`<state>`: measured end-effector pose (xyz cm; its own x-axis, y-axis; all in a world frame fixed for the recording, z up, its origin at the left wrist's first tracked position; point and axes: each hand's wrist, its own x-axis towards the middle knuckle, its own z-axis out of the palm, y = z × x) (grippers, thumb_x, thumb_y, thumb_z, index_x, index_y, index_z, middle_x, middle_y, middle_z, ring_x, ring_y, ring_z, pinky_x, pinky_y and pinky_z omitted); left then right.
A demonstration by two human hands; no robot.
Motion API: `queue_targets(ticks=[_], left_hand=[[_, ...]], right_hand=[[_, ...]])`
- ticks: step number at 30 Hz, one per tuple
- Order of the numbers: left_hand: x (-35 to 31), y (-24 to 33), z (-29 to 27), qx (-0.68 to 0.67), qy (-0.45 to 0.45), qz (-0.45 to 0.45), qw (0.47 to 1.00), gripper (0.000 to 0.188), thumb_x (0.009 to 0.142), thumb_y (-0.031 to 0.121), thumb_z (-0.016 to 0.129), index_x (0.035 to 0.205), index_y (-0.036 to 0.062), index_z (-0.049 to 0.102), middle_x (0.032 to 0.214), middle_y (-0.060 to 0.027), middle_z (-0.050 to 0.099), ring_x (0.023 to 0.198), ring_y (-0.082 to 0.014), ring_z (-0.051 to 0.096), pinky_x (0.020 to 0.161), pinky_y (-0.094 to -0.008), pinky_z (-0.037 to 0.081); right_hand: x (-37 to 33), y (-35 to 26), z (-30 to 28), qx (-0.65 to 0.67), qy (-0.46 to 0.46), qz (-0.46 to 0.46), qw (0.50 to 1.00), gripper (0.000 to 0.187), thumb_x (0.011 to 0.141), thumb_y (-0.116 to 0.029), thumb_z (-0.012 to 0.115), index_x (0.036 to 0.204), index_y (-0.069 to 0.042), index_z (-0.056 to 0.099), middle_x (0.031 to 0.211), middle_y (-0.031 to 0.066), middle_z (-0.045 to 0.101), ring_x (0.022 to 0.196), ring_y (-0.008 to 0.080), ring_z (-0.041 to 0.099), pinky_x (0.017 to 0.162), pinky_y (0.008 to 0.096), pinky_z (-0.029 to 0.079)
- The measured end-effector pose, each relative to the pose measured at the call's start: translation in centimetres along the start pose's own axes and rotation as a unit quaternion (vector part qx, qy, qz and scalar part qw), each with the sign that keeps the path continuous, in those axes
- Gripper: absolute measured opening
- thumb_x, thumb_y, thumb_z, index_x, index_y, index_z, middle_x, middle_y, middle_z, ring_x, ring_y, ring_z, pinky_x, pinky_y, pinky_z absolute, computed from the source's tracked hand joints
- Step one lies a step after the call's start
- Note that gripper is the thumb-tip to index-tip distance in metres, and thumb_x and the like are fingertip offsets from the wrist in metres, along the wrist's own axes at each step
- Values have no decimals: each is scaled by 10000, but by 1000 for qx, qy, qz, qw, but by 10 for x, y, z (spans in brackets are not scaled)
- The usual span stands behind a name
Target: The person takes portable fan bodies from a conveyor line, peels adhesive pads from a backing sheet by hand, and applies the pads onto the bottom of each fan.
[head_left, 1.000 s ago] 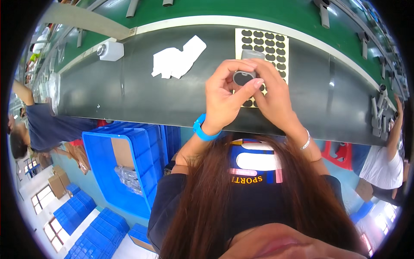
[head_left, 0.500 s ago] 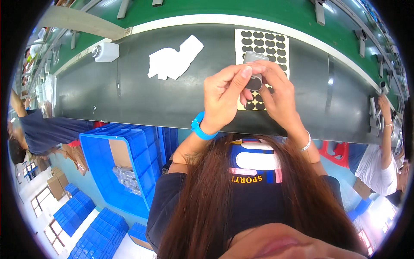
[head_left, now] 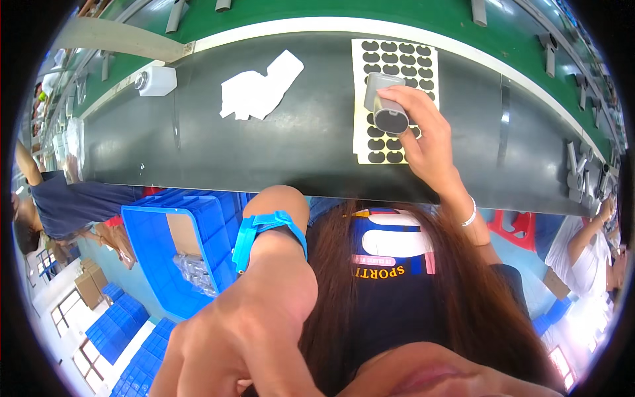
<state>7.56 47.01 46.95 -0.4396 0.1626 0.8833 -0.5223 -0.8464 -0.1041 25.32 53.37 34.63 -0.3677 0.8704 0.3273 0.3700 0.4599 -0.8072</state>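
My right hand is closed around a short grey oval tube-like case, tilted with its dark end facing me. This case is held above a pale sheet of black oval stickers, covering part of it. My left hand, with a blue watch at the wrist, is raised close in the lower left, away from the case. Its knuckles look bent, but the fingertips are hidden or cut off by the lower edge.
On the dark worktop lies a crumpled white paper, and a white bottle at the far left. Blue crates stand beside me at left. Grey tube parts and a person in white are at right.
My left hand has let go of the grey case and come back toward me, to the lower left. The right hand keeps holding the case over the sheet.
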Motion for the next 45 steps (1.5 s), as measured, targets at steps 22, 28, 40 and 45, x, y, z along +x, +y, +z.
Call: queue_targets(ticks=[22, 28, 40, 45], left_hand=[[2, -14, 5, -217, -7, -250, 943, 138, 793, -94, 534, 771, 24, 466, 820, -59, 475, 790, -189, 531, 818, -389, 597], [-1, -16, 9, -226, -5, -214, 950, 121, 808, -70, 535, 810, 20, 454, 806, -66, 482, 760, -185, 533, 794, -399, 601], [-102, -51, -39, 333, -61, -532, 776, 310, 778, 19, 630, 1077, -3, 550, 1079, -117, 572, 1039, -212, 522, 939, -328, 380], [-121, -49, -50, 299, -94, -555, 770, 206, 801, 46, 639, 988, 21, 558, 1106, -101, 534, 988, -178, 523, 881, -308, 409]], right_hand=[[0, 3, -10, 22, -16, 23, 999, 452, 709, 103, 555, 1132, -52, 595, 1090, 137, 594, 1009, 303, 579, 884, 333, 444], [-1, 0, -12, 16, -11, 25, 1000, 444, 714, 103, 561, 1128, -52, 597, 1079, 131, 599, 999, 290, 585, 876, 328, 446], [-12, 6, -2, 44, 18, 14, 999, 369, 766, 63, 598, 1125, -22, 585, 1026, 117, 586, 784, 223, 600, 663, 302, 496], [-13, 11, 1, -24, 36, -59, 997, 336, 761, 67, 591, 1091, 10, 565, 1067, 140, 575, 838, 303, 616, 658, 335, 516]])
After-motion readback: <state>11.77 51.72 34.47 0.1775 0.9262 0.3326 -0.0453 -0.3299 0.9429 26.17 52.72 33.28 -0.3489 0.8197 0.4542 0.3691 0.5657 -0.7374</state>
